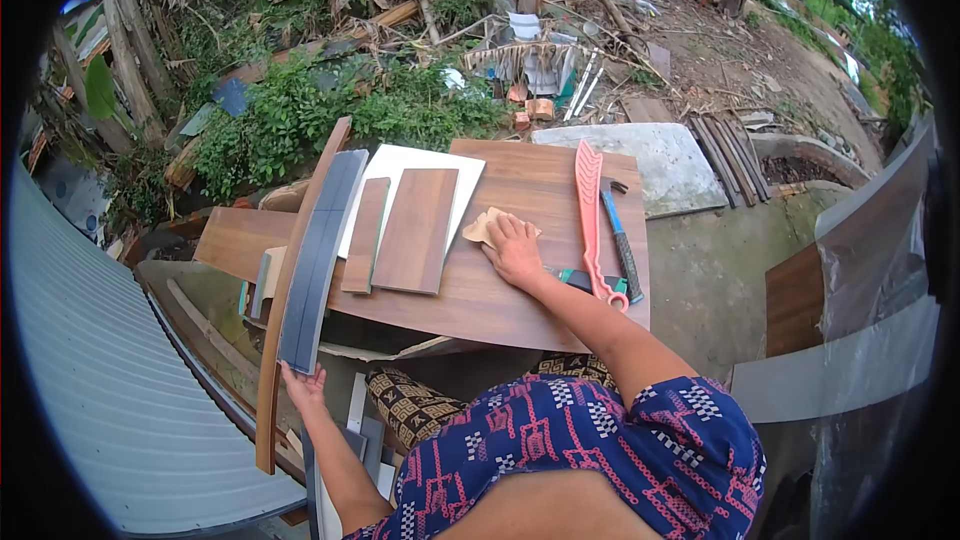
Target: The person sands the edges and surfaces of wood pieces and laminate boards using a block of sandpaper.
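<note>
While my right hand (514, 250) holds a crumpled tan sheet (478, 230) against the brown worktop (540, 180), my left hand (304, 389) grips the near end of the dark board (322, 250) beside a brown strip (268, 405).

Hammer (618, 232), panels (415, 230), sheet (479, 228) on brown tabletop (480, 312)

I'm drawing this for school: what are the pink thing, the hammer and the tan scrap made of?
Pink thing: likely plastic, slightly shiny, with one even colour.
Hammer: dark, hooked head looks like metal; blue-black grip, perhaps rubber.
Tan scrap: matte, creased under the right hand; maybe paper or cloth.
</note>
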A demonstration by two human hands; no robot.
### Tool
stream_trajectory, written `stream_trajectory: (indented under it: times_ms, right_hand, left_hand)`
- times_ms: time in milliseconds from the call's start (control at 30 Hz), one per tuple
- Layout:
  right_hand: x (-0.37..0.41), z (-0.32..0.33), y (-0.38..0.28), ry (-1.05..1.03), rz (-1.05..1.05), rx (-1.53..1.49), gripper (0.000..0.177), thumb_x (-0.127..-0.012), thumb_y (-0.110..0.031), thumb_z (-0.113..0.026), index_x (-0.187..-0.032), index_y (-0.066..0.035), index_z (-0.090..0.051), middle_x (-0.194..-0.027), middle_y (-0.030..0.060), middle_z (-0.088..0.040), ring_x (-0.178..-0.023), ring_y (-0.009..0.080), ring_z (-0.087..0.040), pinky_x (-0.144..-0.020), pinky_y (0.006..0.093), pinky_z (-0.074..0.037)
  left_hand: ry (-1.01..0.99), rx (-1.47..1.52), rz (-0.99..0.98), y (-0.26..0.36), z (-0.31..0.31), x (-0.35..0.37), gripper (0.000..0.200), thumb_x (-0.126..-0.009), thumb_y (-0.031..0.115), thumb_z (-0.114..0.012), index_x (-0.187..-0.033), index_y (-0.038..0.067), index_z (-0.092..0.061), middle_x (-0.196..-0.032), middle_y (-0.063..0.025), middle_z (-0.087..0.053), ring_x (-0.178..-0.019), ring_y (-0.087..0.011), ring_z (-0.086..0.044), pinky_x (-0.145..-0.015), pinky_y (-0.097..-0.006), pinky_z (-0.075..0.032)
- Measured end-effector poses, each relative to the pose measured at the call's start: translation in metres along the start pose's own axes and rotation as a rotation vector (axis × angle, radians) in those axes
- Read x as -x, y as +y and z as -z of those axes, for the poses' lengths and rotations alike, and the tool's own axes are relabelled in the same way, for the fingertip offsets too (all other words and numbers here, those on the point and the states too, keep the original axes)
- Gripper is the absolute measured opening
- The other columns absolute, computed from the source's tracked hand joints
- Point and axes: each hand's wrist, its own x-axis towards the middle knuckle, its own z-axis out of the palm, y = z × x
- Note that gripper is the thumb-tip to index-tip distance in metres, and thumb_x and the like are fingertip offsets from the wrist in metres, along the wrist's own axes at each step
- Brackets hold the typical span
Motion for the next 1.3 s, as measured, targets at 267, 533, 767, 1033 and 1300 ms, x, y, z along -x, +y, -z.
stream_trajectory:
  times_ms: [267, 533, 767, 1033, 1300]
  right_hand:
    - [-0.001, 0.008, -0.002, -0.008, 0.021, -0.026, 0.042, -0.083, -0.028, -0.057, -0.120, -0.008, -0.051, -0.126, 0.0153, -0.045, -0.120, 0.0302, -0.038, -0.095, 0.0473, -0.029]
    - [-0.005, -0.002, -0.001, 0.012, 0.120, 0.027, 0.043, -0.079, -0.020, -0.060, -0.120, -0.009, -0.053, -0.127, 0.0149, -0.047, -0.116, 0.0311, -0.043, -0.093, 0.0435, -0.032]
    - [-0.008, -0.034, 0.027, -0.039, 0.218, 0.118, 0.043, -0.089, -0.029, -0.052, -0.129, -0.013, -0.049, -0.132, 0.0127, -0.046, -0.119, 0.0323, -0.043, -0.098, 0.0456, -0.032]
    - [-0.012, -0.035, 0.032, -0.096, 0.237, 0.197, 0.040, -0.092, -0.028, -0.049, -0.129, -0.015, -0.050, -0.131, 0.0124, -0.047, -0.117, 0.0326, -0.045, -0.097, 0.0421, -0.035]
    - [-0.021, -0.036, 0.040, -0.154, 0.267, 0.126, 0.040, -0.094, -0.027, -0.046, -0.129, -0.010, -0.049, -0.130, 0.0192, -0.046, -0.119, 0.0351, -0.043, -0.099, 0.0426, -0.034]
  left_hand:
    - [0.190, -0.232, -0.226, -0.007, 0.012, 0.075, 0.050, -0.088, 0.040, -0.053, -0.128, 0.011, -0.043, -0.105, -0.0115, -0.054, -0.076, -0.0243, -0.060, -0.057, -0.0330, -0.051]
    - [0.302, -0.287, -0.069, -0.079, 0.069, 0.122, 0.042, -0.086, 0.033, -0.056, -0.117, 0.006, -0.051, -0.099, -0.0106, -0.056, -0.065, -0.0182, -0.060, -0.046, -0.0288, -0.049]
    - [0.418, -0.484, 0.145, -0.172, 0.126, 0.159, 0.046, -0.083, 0.032, -0.059, -0.120, 0.006, -0.051, -0.100, -0.0112, -0.060, -0.065, -0.0185, -0.061, -0.048, -0.0314, -0.050]
    - [0.467, -0.715, 0.508, -0.271, 0.177, 0.189, 0.054, -0.079, 0.026, -0.065, -0.123, 0.000, -0.050, -0.097, -0.0174, -0.063, -0.064, -0.0266, -0.063, -0.048, -0.0362, -0.050]
    - [0.412, -0.724, 0.631, -0.326, 0.232, 0.186, 0.054, -0.078, 0.020, -0.064, -0.127, 0.005, -0.046, -0.092, -0.0145, -0.061, -0.063, -0.0206, -0.055, -0.046, -0.0349, -0.043]
